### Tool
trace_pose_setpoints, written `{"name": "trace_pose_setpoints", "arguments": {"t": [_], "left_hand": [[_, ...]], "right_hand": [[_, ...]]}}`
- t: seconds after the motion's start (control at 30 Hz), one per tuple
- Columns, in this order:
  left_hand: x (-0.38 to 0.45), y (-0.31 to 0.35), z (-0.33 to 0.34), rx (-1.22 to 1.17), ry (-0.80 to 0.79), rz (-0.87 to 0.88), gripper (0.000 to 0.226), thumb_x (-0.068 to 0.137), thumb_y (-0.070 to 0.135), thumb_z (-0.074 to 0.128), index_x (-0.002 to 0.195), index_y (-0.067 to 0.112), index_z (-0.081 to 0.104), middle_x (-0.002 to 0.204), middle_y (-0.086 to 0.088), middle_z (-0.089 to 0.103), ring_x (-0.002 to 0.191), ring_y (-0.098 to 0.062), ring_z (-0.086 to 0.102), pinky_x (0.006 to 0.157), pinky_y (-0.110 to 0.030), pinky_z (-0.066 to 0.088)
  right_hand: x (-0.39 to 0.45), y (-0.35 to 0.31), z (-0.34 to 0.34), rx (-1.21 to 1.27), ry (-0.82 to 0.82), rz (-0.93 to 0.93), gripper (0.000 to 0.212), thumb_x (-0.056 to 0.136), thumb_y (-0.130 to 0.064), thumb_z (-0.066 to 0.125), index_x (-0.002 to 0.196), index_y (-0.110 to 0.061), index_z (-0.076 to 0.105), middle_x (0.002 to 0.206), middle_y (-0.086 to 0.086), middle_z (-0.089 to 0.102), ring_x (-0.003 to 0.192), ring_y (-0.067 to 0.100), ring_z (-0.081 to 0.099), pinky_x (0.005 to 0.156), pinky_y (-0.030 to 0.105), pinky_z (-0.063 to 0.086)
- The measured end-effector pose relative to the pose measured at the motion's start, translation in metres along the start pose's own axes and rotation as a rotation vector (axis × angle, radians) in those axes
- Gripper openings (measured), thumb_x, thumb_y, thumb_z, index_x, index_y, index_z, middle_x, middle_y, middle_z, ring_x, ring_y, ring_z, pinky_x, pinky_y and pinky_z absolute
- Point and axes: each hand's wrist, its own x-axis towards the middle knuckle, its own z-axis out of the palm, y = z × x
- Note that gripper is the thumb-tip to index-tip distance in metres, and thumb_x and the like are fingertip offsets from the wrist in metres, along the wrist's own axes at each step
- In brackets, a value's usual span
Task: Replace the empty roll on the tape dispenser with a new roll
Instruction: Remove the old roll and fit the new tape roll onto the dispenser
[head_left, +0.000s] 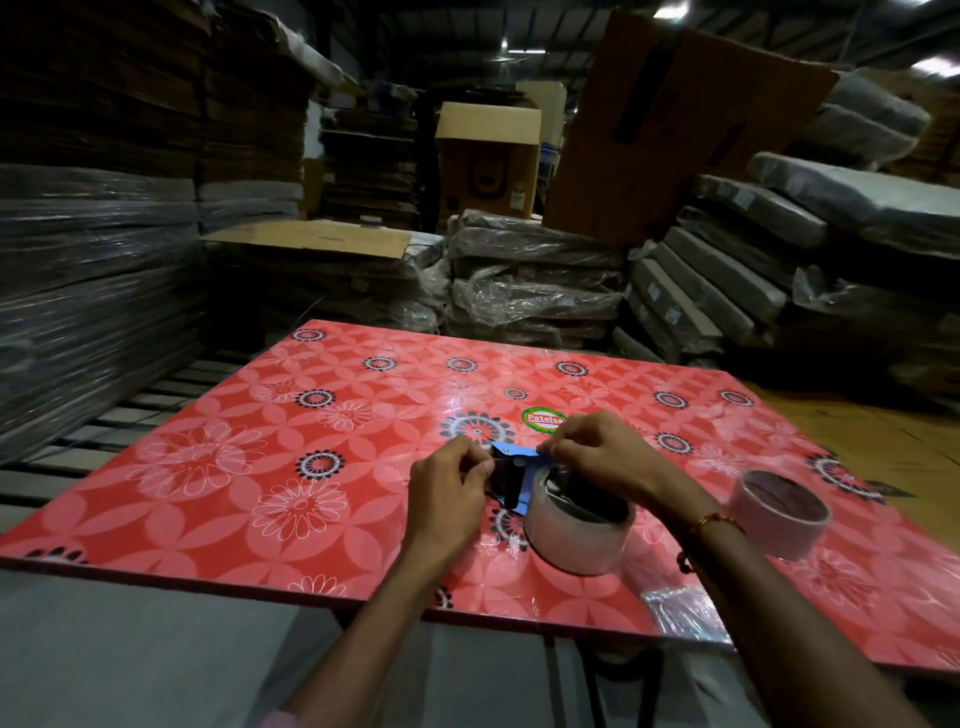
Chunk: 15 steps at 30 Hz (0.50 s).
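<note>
A: Where does the tape dispenser (511, 475) sit?

B: On the red flowered table (218, 467), a little toward five o'clock from the table's middle. Its blue frame shows between the two hands, with a dark roller just below it.

A: And the hands?

B: The left hand (449, 493) comes in from seven o'clock, fingers curled, pinching the dispenser's left side. The right hand (597, 452) reaches over from four o'clock, its fingertips pinching the blue front edge at the dispenser's twelve o'clock end. Neither hand is spread open.

A: Is a roll on it?

B: A pale tape roll (576, 525) sits on the dispenser at its five o'clock side, touching the table, under the right wrist. Whether it is fully seated on the hub, I cannot tell.

A: Anything else on the table?

B: A second roll (779, 512), pale outside and reddish-brown inside, lies at three o'clock from the dispenser, well apart from it. A round green and red sticker (544, 420) lies at twelve o'clock, just beyond the right knuckles. A red thread bracelet (719, 521) circles the right wrist.
</note>
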Motion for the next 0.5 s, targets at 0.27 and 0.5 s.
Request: {"name": "trace_pose_setpoints", "arguments": {"t": [0.27, 0.5], "left_hand": [[0.004, -0.006, -0.007, -0.183, -0.107, -0.113, 0.016, 0.087, 0.005, 0.068, 0.075, 0.015, 0.065, 0.079, -0.007, 0.073, 0.082, -0.027, 0.071, 0.077, -0.050, 0.060], [-0.003, -0.003, -0.009, -0.196, -0.125, -0.124, 0.016, 0.090, 0.012, 0.066, 0.078, 0.023, 0.067, 0.078, 0.001, 0.073, 0.078, -0.021, 0.073, 0.072, -0.049, 0.062]], "right_hand": [[-0.004, 0.007, 0.008, -0.009, 0.082, -0.073, 0.017, 0.088, -0.007, 0.061, 0.086, -0.006, 0.078, 0.096, 0.011, 0.075, 0.092, 0.022, 0.071, 0.088, 0.041, 0.055], [-0.008, 0.007, 0.012, 0.021, 0.114, -0.074, 0.022, 0.088, -0.016, 0.060, 0.090, -0.007, 0.079, 0.085, -0.007, 0.069, 0.080, 0.009, 0.066, 0.078, 0.028, 0.052]]}}
